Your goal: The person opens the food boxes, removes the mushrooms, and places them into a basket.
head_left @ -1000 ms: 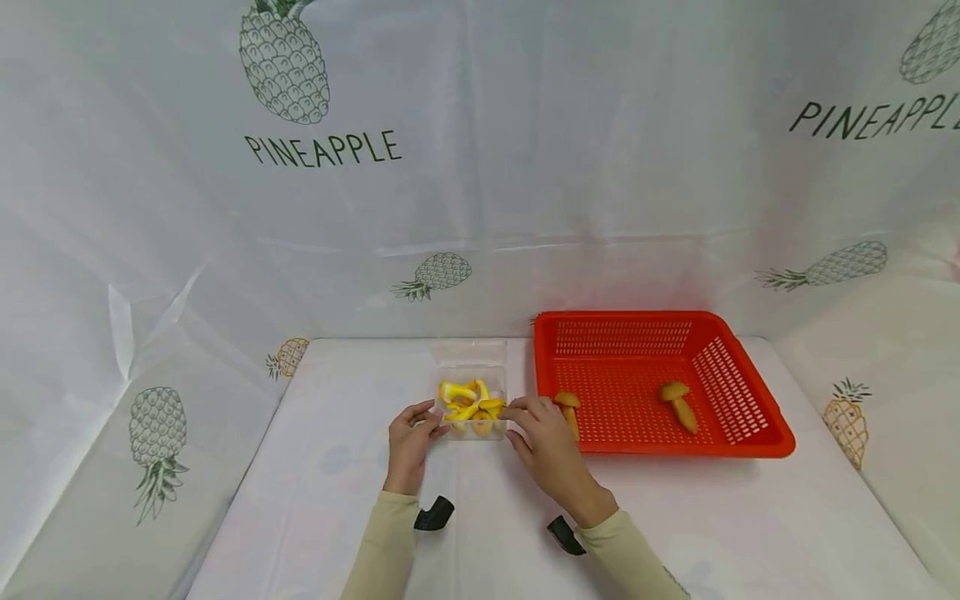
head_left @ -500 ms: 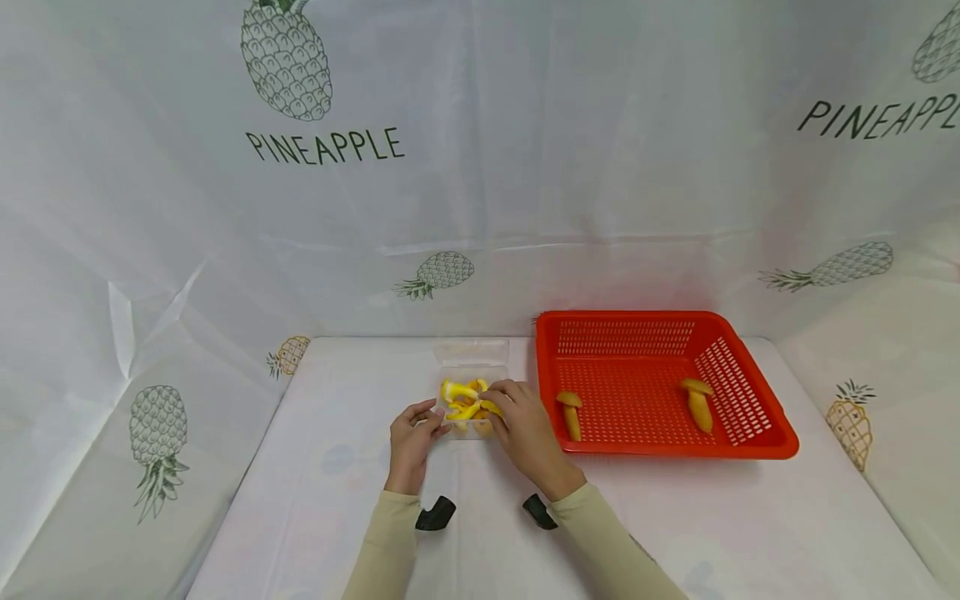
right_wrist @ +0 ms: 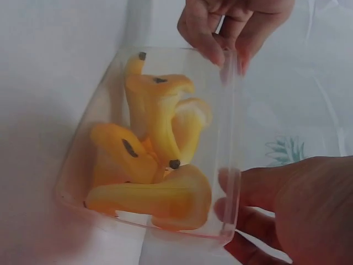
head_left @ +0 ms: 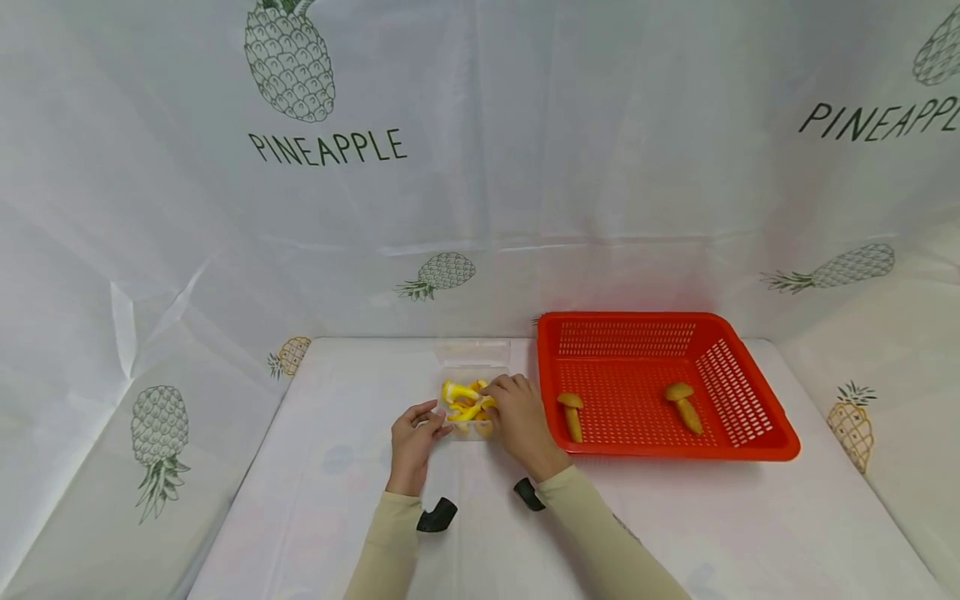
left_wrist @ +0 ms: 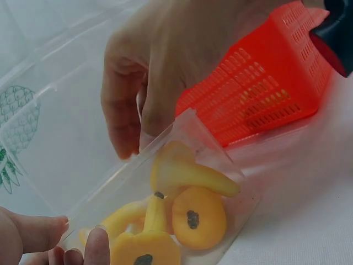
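A clear plastic box (head_left: pixel 470 432) holds several yellow mushrooms (right_wrist: pixel 165 118) with dark marks on caps and stem ends. Its hinged lid (head_left: pixel 474 352) lies back behind it. My left hand (head_left: pixel 412 442) pinches the box's left edge between thumb and fingers. From the right, my right hand (head_left: pixel 520 423) reaches over the rim. In the right wrist view, some of its fingertips (right_wrist: pixel 221 208) are inside, close beside the cap of a yellow mushroom (right_wrist: pixel 185 199). Whether they pinch it cannot be made out. The left wrist view shows the right hand (left_wrist: pixel 160 77) with its fingers bent downward.
To the right stands a red plastic basket (head_left: pixel 626 451) with slotted walls, near the right hand. Two brown mushrooms lie in it, one mushroom (head_left: pixel 573 417) by the left wall and another mushroom (head_left: pixel 685 408) to the right. Black wrist mounts (head_left: pixel 438 515) sit under both forearms.
My right hand has moved left from the box's right edge to over the mushrooms inside. The right-hand brown mushroom in the basket rolled right, then back. My left hand stays on the box.
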`<state>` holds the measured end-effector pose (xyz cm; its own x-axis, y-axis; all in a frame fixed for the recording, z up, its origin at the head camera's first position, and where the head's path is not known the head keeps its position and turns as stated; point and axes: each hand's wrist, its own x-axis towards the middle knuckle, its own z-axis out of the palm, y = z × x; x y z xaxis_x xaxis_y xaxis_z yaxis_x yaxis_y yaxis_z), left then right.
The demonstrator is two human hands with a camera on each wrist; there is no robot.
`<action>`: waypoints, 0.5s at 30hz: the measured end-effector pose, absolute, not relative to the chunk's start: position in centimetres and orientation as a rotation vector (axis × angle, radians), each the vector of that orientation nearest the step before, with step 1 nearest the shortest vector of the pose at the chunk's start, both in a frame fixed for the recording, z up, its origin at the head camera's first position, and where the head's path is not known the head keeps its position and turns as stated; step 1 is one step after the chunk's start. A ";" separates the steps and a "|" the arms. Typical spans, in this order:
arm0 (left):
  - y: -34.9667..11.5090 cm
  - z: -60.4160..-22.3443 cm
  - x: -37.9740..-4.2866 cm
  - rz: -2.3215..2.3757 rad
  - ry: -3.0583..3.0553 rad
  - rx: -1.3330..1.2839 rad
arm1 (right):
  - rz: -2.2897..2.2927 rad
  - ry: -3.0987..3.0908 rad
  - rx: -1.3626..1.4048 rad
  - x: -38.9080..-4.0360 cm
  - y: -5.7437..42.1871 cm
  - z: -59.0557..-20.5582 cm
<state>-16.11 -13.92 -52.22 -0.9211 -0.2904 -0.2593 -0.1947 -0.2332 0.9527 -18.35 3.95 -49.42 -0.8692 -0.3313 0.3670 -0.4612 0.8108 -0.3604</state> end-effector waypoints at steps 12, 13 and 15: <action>-13.9 -52.1 -16.0 -2.341 -1.907 0.615 | 0.440 -2.970 0.522 -19.5 2.6 -48.4; -13.9 -52.1 -16.0 -2.343 -1.905 0.616 | 0.431 -2.979 0.521 -19.6 2.6 -48.4; -13.9 -52.1 -16.0 -2.349 -1.898 0.616 | 0.416 -2.984 0.517 -19.6 2.5 -48.5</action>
<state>-15.98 -13.90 -52.12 -0.9184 -0.2914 -0.2676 -0.2005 -0.2402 0.9498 -19.63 2.55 -48.46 -0.9393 -0.3183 0.1282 -0.3412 0.9059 -0.2507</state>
